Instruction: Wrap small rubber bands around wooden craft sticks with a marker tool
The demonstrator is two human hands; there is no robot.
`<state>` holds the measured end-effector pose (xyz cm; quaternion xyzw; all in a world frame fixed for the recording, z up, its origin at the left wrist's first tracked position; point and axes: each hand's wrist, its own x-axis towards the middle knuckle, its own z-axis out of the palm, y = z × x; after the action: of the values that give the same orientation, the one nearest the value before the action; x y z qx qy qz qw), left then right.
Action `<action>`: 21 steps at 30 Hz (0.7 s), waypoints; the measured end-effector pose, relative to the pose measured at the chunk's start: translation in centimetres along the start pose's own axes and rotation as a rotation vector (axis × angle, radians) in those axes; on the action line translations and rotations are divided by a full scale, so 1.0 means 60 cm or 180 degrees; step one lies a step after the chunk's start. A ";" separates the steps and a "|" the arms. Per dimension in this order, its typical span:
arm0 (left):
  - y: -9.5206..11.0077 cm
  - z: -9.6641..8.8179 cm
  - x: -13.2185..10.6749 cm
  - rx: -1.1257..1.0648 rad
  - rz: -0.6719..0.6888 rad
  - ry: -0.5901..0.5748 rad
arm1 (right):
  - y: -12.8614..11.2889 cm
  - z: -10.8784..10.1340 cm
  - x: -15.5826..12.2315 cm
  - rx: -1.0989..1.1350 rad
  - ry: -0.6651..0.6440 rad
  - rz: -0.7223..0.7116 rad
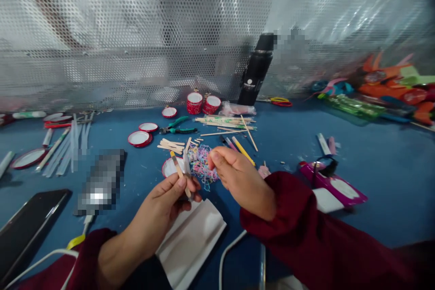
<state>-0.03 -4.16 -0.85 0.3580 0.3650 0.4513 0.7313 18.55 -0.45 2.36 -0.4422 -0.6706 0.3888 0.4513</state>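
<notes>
My left hand (pixel 175 195) pinches a wooden craft stick (pixel 179 171) with a yellow tip, held upright at a tilt. Beside that stick a narrow whitish, translucent piece (pixel 186 163) stands up from the same fingers; its kind is unclear. My right hand (pixel 234 174) is closed, thumb against the curled fingers, just right of a tangle of multicoloured yarn (pixel 203 165). Anything between those fingertips is too small to make out. Partly behind the left hand's stick lies a white disc with a red rim (pixel 169 168). Below the hands is a folded white paper (pixel 192 240).
Green-handled pliers (pixel 176 127), loose craft sticks (pixel 170 146), thin wooden sticks (pixel 226 121) and small red drums (pixel 195 103) lie farther back. A black bottle (pixel 256 70) leans near the perforated metal screen (pixel 136 54). Phones (pixel 32 222) and cables are at left, a magenta package (pixel 335 183) at right.
</notes>
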 end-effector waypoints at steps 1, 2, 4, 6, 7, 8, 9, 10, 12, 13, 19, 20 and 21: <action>-0.001 0.000 0.001 0.0002 0.0021 0.0010 | 0.005 -0.006 0.006 -0.0237 0.0046 0.0022; -0.001 0.001 0.001 0.0001 0.0034 0.0011 | 0.010 -0.012 0.013 -0.0445 0.0078 0.0045; -0.002 0.001 0.001 -0.0009 0.0049 0.0010 | 0.021 -0.022 0.025 -0.0671 0.0163 0.0114; -0.002 0.002 0.002 -0.0028 0.0057 0.0016 | 0.033 -0.029 0.034 -0.0609 0.0254 0.0193; -0.002 0.003 0.003 -0.0033 0.0060 0.0023 | 0.039 -0.030 0.038 -0.0460 0.0274 0.0265; -0.001 0.003 0.003 -0.0041 0.0065 0.0031 | 0.044 -0.031 0.040 -0.0236 0.0298 0.0343; -0.001 0.004 0.004 -0.0050 0.0070 0.0043 | 0.048 -0.031 0.043 0.0055 0.0292 0.0460; 0.000 0.004 0.004 -0.0055 0.0069 0.0049 | 0.050 -0.030 0.044 0.0379 0.0285 0.0599; 0.001 0.005 0.004 -0.0068 0.0063 0.0048 | 0.052 -0.028 0.046 0.1002 0.0297 0.0877; 0.001 0.005 0.004 -0.0074 0.0054 0.0043 | 0.051 -0.027 0.047 0.1247 0.0320 0.0978; -0.003 0.001 0.004 -0.0114 0.0014 0.0023 | 0.050 -0.029 0.047 0.1786 0.0294 0.0982; -0.003 0.001 0.004 -0.0119 0.0011 0.0017 | 0.052 -0.029 0.047 0.1791 0.0264 0.0927; -0.004 0.001 0.005 -0.0121 0.0007 0.0016 | 0.055 -0.029 0.047 0.1772 0.0225 0.0855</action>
<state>0.20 -3.99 -1.06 0.3434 0.3578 0.4598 0.7366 20.43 3.41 0.56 -0.3996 -0.4578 0.5980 0.5226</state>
